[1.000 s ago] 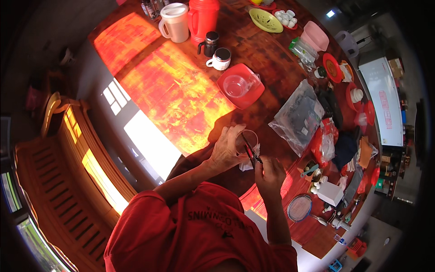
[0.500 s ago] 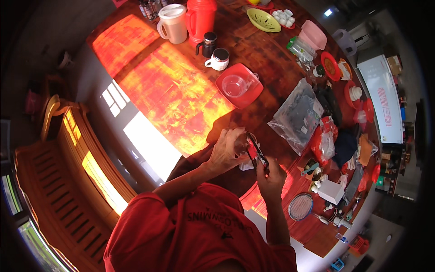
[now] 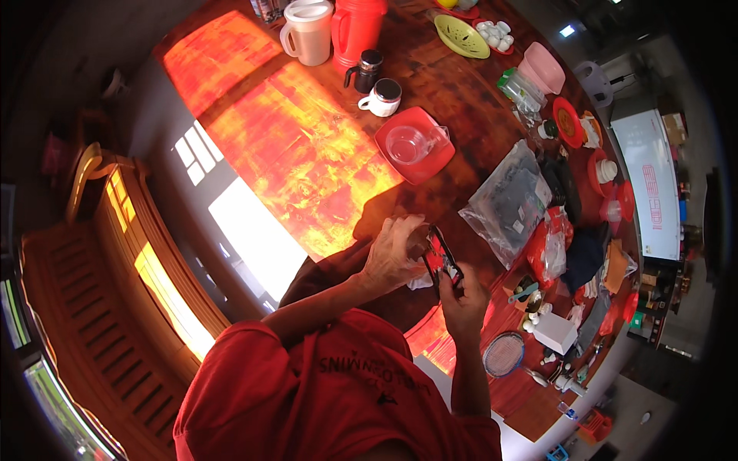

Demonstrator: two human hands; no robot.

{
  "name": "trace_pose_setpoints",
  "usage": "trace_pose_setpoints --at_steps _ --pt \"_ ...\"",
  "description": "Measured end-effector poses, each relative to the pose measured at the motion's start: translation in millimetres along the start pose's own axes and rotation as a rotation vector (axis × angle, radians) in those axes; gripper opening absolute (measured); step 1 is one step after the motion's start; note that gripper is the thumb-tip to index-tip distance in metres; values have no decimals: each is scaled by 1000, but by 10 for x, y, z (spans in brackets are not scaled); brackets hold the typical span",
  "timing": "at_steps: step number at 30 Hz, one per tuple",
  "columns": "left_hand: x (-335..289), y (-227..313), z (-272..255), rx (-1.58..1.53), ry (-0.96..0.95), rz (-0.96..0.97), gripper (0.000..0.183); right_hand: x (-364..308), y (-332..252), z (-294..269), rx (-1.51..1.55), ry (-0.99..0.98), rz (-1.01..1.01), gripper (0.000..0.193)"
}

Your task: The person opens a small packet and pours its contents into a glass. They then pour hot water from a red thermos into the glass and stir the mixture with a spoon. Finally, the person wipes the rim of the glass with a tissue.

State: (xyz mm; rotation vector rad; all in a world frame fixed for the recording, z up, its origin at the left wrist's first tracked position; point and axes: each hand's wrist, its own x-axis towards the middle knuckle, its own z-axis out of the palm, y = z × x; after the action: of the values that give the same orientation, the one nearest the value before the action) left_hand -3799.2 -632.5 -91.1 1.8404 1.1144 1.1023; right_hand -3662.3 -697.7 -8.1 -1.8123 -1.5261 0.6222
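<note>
Across the top of the frame, the desk [image 3: 469,127] carries a pitcher with a white lid [image 3: 309,34], a red jug [image 3: 357,31], a dark handled cup [image 3: 367,71] and a white mug [image 3: 382,97] with a black top. At the upper right are a yellow-green basket [image 3: 463,37], a pile of white egg-like things [image 3: 494,34] and a pink basin [image 3: 543,67]. Nearest above the hands, a red tray [image 3: 424,170] holds a clear bowl-like vessel [image 3: 407,144]. To their right, a plastic bag [image 3: 503,200] with dark contents and a red bag [image 3: 536,250] crowd that side; lower right lie a white box [image 3: 555,333] and a racket [image 3: 503,354]. A crumpled white piece [image 3: 420,282] shows just below the hands.

Near the centre, the left hand [image 3: 390,255] has its fingers curled around a clear cup [image 3: 417,241], which sits at their right edge and is partly hidden. The right hand [image 3: 463,300] grasps the lower end of a dark-framed flat object [image 3: 440,259], which slants up and left from its fingers, beside the cup; whether the two touch, I cannot tell.
</note>
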Motion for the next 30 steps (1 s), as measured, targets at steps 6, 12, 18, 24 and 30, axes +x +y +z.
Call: trace_pose_setpoints --at_steps 6,12,18,24,30 --pt "9 -7 24 -31 35 2 78 79 -22 -20 -204 -52 -106 12" --pt "-5 -36 25 -27 23 0 76 57 -48 -22 -247 -53 -137 9" --pt "-20 -43 24 -5 14 35 75 38 -9 -26 -278 -82 -91 9" --pt "-71 -75 71 9 11 58 76 67 15 -43 -165 -47 -35 11" --pt "-68 -38 69 1 24 74 78 6 32 -52 -198 -85 14 12"
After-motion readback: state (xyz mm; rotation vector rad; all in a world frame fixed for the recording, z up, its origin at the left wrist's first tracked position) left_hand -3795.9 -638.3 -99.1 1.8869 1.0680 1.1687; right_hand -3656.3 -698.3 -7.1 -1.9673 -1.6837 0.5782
